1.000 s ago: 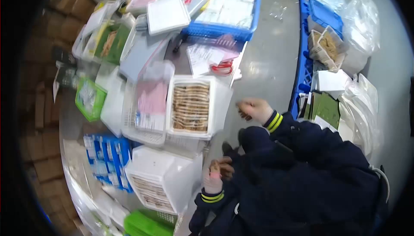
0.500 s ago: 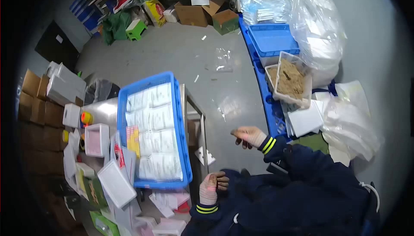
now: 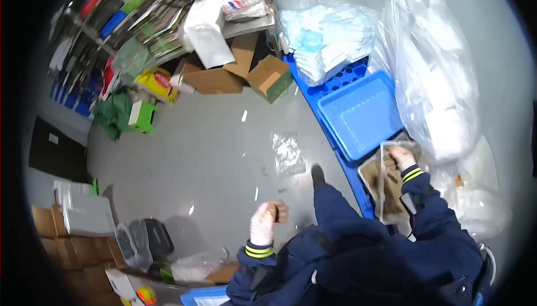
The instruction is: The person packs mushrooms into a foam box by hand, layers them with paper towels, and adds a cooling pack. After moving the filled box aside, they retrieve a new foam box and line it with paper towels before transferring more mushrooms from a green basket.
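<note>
Now, on the head view, we have swung round to the floor [image 3: 212, 155]: our right hand [image 3: 401, 158], lately in mid-air, closes on the brown stuff [image 3: 391, 197] in the tub [image 3: 381, 186] beside the blue tray [image 3: 361, 113]; our left hand [image 3: 263, 223] pinches a brown piece [image 3: 274, 212]. The yellow bag [image 3: 158, 82] bears print, perhaps a brand, unreadable.

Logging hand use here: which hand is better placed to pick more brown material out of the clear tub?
Right. The right hand is in the clear tub, among the brown material; the left hand is far off, shut on a brown piece.
</note>
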